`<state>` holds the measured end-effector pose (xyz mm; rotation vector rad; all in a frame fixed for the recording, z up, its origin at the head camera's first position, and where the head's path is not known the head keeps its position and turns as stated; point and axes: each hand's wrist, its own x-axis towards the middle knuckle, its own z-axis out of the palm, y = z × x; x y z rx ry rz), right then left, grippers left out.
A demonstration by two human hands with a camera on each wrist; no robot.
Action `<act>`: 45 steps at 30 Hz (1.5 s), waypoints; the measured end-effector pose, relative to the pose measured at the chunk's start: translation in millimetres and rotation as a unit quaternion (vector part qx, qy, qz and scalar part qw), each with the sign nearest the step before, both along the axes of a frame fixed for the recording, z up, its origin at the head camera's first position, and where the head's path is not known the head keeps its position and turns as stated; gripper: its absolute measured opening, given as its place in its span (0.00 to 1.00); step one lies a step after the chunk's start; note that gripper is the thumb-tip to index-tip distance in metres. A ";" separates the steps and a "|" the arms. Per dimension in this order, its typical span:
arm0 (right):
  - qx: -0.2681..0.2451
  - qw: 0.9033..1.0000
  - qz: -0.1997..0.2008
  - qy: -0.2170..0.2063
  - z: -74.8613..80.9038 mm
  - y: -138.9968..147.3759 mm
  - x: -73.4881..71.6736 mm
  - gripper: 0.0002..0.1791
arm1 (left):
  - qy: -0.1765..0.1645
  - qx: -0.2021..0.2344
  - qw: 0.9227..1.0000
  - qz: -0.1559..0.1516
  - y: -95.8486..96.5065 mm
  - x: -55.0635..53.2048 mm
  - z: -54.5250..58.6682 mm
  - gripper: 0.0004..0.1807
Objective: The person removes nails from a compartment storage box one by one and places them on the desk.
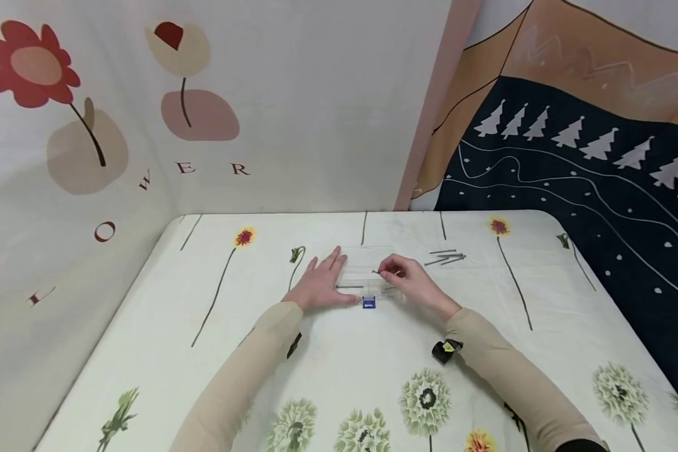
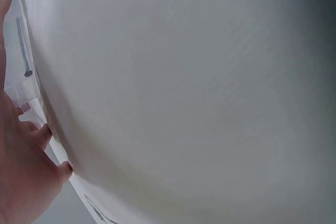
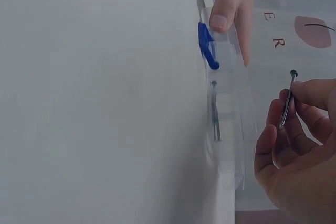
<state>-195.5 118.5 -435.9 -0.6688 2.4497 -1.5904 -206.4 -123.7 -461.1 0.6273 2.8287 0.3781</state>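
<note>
The right hand (image 1: 412, 281) is pinching a nail (image 3: 287, 100) between thumb and fingertips, apparently hovering over the right part of a clear plastic box (image 3: 229, 156) on the flowered cloth (image 1: 344, 364). The left hand (image 1: 321, 284) is lying spread, fingers nearly straight, touching the box's left side without gripping anything, its thumb resting near the blue latch (image 1: 369, 302). A few nails (image 3: 216, 114) are lying inside, and a loose pile (image 1: 451, 257) is sitting beside the box, to the right. I'm judging the held nail light, stiff and slick, probably rolling if pinched loosely, so mid-shank is seeming surest; the box is looking light and rather brittle, needing only gentle steadying by its walls.
</note>
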 end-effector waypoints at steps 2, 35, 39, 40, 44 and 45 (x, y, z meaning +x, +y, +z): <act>0.004 1.000 -0.005 0.003 -6.2 6.1 -3.7 0.06 | -0.001 0.001 1.000 0.001 0.1 0.6 1.0 0.61; 0.129 0.991 -0.037 0.030 -14.2 98.2 -24.3 0.05 | 0.006 -0.006 1.000 -0.002 1.3 1.7 3.5 0.60; 0.142 0.989 -0.032 0.031 -12.8 107.6 -26.9 0.05 | 0.006 0.000 1.000 -0.002 1.0 1.8 2.5 0.60; 0.146 0.988 -0.028 0.034 -12.6 109.8 -27.8 0.05 | 0.005 0.000 1.000 -0.003 1.0 1.8 2.4 0.60; 0.161 0.986 -0.023 0.040 -10.9 116.5 -31.9 0.04 | 0.002 -0.002 1.000 -0.002 0.8 1.8 3.0 0.60; 0.164 0.985 -0.022 0.039 -9.9 117.6 -32.9 0.04 | 0.001 -0.004 1.000 -0.002 0.7 1.6 3.0 0.60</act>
